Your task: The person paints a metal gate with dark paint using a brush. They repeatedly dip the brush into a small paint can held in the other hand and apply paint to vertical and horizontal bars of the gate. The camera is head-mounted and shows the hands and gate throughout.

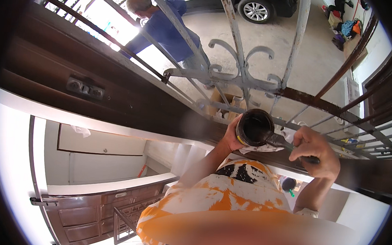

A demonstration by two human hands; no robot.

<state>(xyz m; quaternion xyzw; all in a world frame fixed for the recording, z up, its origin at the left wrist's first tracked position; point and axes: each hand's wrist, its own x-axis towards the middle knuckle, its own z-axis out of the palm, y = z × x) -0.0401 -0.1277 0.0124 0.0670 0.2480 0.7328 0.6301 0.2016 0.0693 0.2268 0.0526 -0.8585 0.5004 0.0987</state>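
The left hand [231,137] is wrapped around the side of a small round paint can [254,127], holding it up with its open mouth turned toward the camera — the inside is coated in dark brown paint. A pale, stained rag [257,148] is bunched under the can against the same hand. Just to the right, the right hand [313,150] is closed in a fist around the dark handle of a paintbrush [282,143], whose bristle end reaches left and rests at the can's lower right rim, so the can lies immediately left of that hand and level with it. Both hands are raised in front of a metal gate [246,76] with grey scrollwork and straight bars; some of the bars at the right are dark brown, the others grey. Below the hands is the person's orange, white and black patterned shirt [227,198]. Beyond the gate another person in a blue shirt [165,31] bends over on a concrete driveway [312,53], and a dark car [258,5] is parked at the top edge.
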